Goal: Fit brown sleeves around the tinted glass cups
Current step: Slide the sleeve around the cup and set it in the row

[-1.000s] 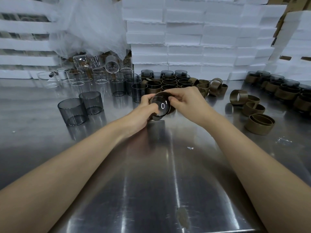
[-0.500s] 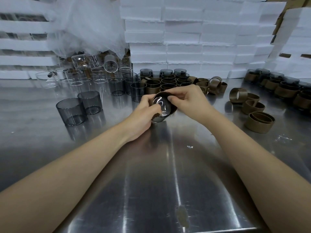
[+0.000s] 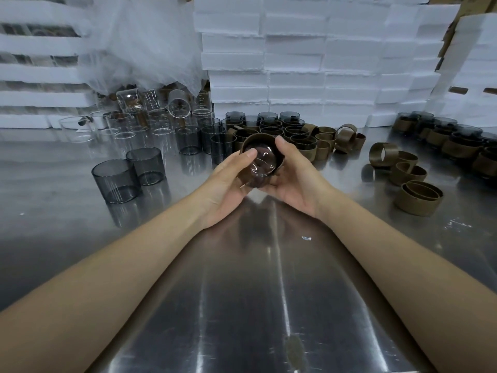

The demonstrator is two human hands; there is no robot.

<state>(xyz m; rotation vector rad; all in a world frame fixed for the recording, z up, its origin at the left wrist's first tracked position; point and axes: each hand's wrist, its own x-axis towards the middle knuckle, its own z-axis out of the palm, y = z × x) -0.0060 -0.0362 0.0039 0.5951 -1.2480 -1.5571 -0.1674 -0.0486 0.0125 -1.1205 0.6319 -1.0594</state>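
Observation:
Both hands hold one tinted glass cup (image 3: pixel 259 168) tilted with its base toward me, above the middle of the steel table (image 3: pixel 242 292). A brown sleeve (image 3: pixel 259 140) wraps its far end. My left hand (image 3: pixel 228 184) cups it from the left, thumb on the glass. My right hand (image 3: pixel 293 179) cradles it from the right, thumb on the sleeve's rim. Two bare tinted cups (image 3: pixel 118 181) stand at the left. Loose brown sleeves (image 3: pixel 416 197) lie at the right.
Sleeved cups (image 3: pixel 457 144) stand in rows at the far right, and more cups and sleeves (image 3: pixel 282 127) crowd behind my hands. Clear glasses (image 3: pixel 139 125) sit at the back left. White foam blocks (image 3: pixel 309 63) are stacked along the back.
Both hands have turned palm-up under the cup, where before they pinched it from above. The sleeve now sits further onto the cup's far end.

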